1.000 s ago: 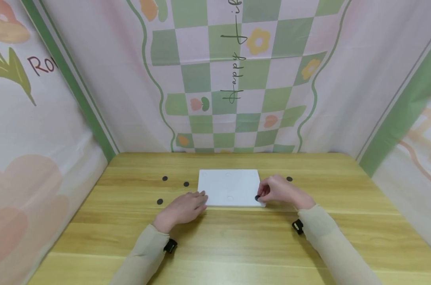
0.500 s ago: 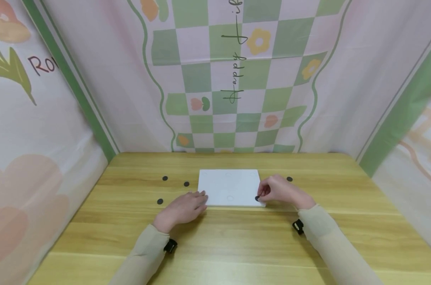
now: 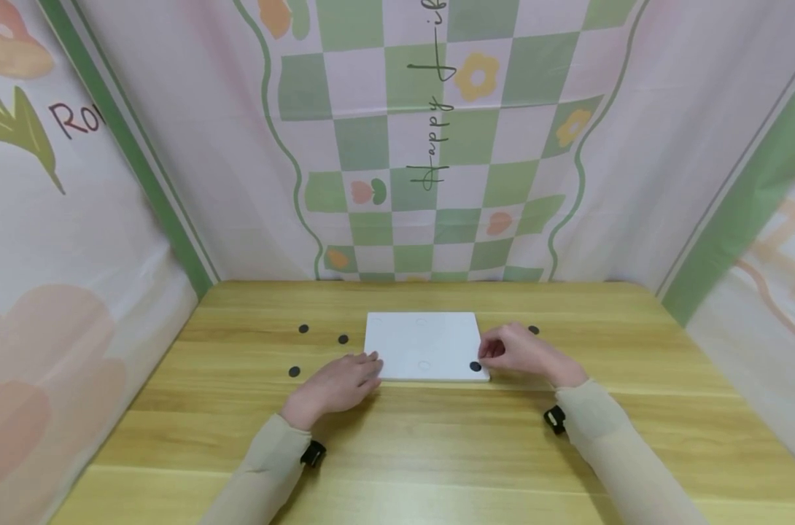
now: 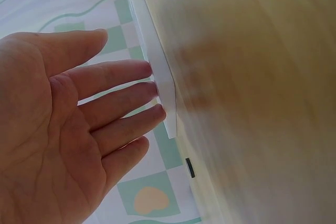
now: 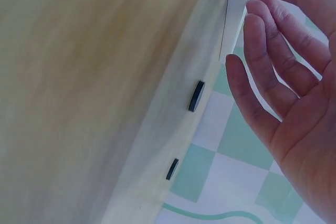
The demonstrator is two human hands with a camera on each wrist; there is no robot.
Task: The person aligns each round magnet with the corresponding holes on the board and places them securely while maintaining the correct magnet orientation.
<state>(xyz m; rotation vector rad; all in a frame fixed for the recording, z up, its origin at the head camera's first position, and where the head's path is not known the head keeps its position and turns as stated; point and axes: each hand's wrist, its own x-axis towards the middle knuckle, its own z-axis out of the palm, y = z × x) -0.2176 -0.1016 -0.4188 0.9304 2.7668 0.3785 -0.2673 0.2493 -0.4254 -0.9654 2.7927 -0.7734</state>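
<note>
A flat white board (image 3: 417, 343) with faint circle outlines lies on the table. My left hand (image 3: 341, 383) rests its fingertips on the board's near left corner; in the left wrist view the fingers (image 4: 126, 103) are nearly straight and meet the board edge. A black disc (image 3: 475, 367) lies on the near right corner of the board. Just right of it is my right hand (image 3: 518, 350), thumb and fingers loosely bent. The right wrist view shows these fingers (image 5: 257, 40) holding nothing.
To the left lie three black discs (image 3: 295, 372) on the wooden table (image 3: 397, 445). Right of the board, the right wrist view shows two more, a nearer disc (image 5: 197, 96) and a farther disc (image 5: 172, 169). A patterned cloth (image 3: 413, 146) hangs behind the table.
My right thumb and fingers have let go of the black disc, which now lies on the board's near right corner. That hand has shifted slightly right; the left hand stays put.
</note>
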